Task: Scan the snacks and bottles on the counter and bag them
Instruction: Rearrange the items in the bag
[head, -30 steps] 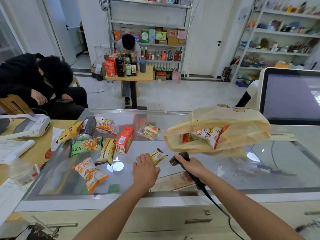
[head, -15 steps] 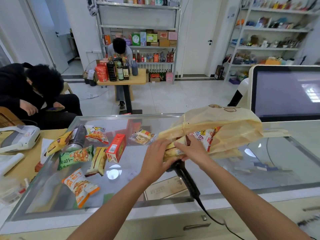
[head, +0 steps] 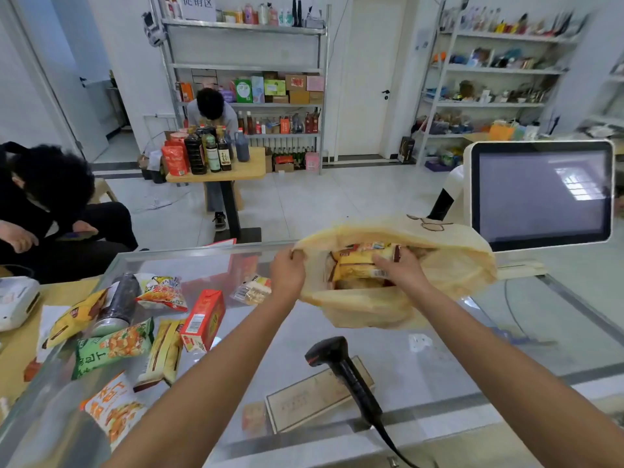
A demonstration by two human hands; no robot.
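A pale yellow plastic bag (head: pixel 449 265) lies on its side on the glass counter (head: pixel 439 359), mouth toward me. My left hand (head: pixel 288 270) grips the bag's rim and holds the mouth apart. My right hand (head: pixel 398 266) is inside the mouth, holding a yellow snack packet (head: pixel 358 270) among other packets. The black barcode scanner (head: pixel 341 369) lies on the counter between my forearms, held by neither hand. At the left lie several snack packs, a red carton (head: pixel 202 319) and a dark bottle (head: pixel 118 304) on its side.
A till screen (head: pixel 540 194) stands at the right behind the bag. A white printer (head: pixel 15 304) sits on the wooden desk at far left. A person sits at left, another at a small table with bottles (head: pixel 209 153) beyond the counter.
My right hand let go of the scanner, which now lies on the counter. Both hands moved up to the bag; the yellow packet went from the counter into its mouth.
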